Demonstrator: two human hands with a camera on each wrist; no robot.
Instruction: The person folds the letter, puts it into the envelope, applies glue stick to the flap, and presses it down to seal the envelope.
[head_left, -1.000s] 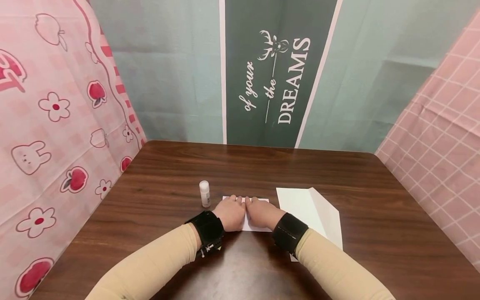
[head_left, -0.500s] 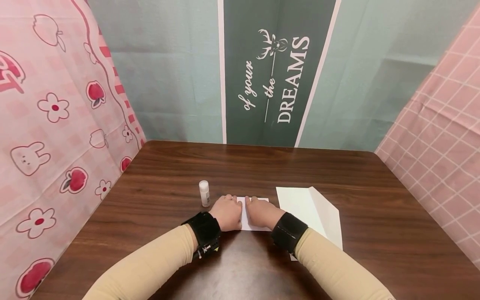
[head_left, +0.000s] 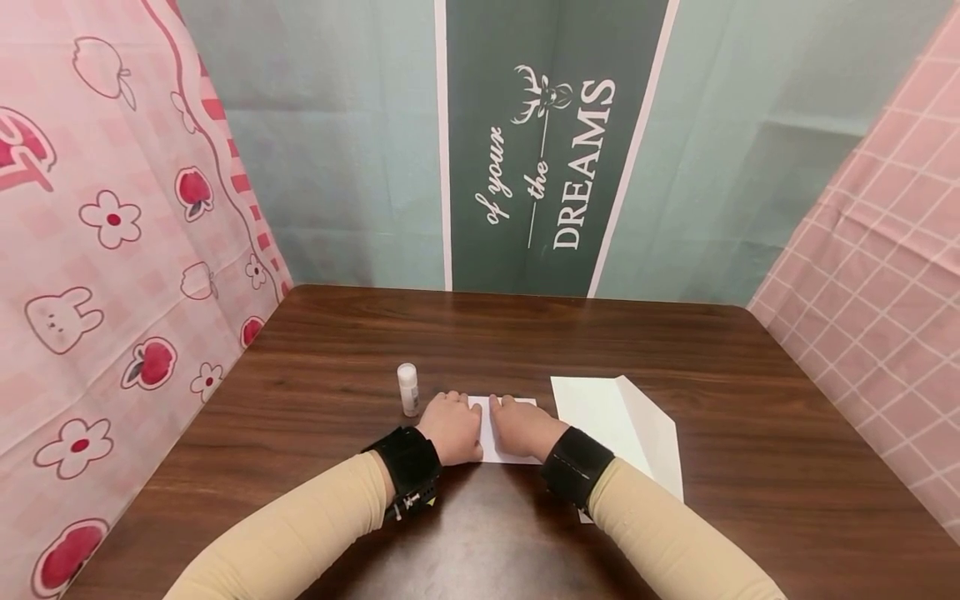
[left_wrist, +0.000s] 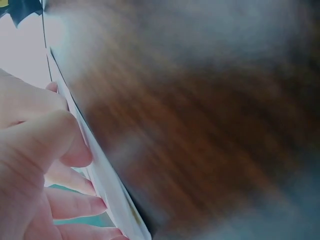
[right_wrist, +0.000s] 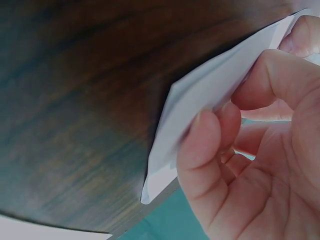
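A small folded piece of white paper lies on the table under both hands. My left hand presses its left part. In the left wrist view, the fingertips touch the paper and the thumb is bent. My right hand rests on the right part, index finger pointing toward the far edge. The right wrist view shows its bent fingers with their tips against the layered paper. Part of the paper is hidden beneath the hands.
An upright white glue stick stands left of the left hand. A larger creased sheet of white paper lies to the right, partly under the right forearm. The dark wooden table ends at a green curtain behind.
The left hand has slid left along the paper, uncovering more of the paper between the hands. The right hand has stayed in place.
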